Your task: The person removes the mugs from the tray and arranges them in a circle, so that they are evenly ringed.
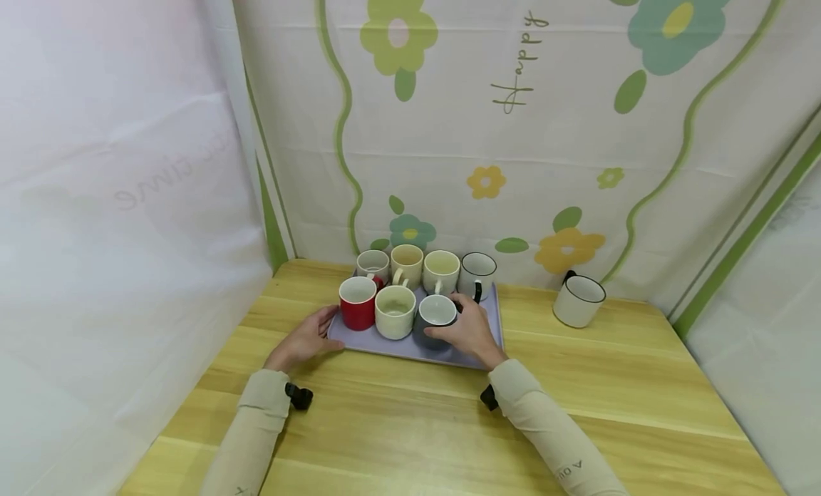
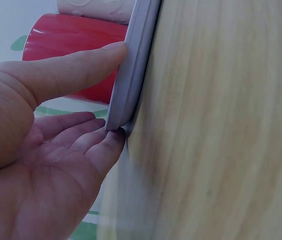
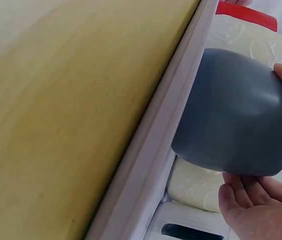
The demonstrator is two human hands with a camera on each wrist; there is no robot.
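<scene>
A lavender tray carries two rows of mugs. My left hand is at its front-left corner, thumb extended against the front rim, fingers stretched along the left side, beside a red mug. My right hand grips a dark grey mug with a white inside, thumb on one side and fingers on the other. This mug is upright at the front right of the tray. Between the red and grey mugs stands a cream mug with a raised pattern.
Behind these, a white mug, a tan mug, a pale yellow mug and a black-rimmed white mug form the back row. Another black-rimmed mug sits on the wooden table at right. Printed curtains enclose the table.
</scene>
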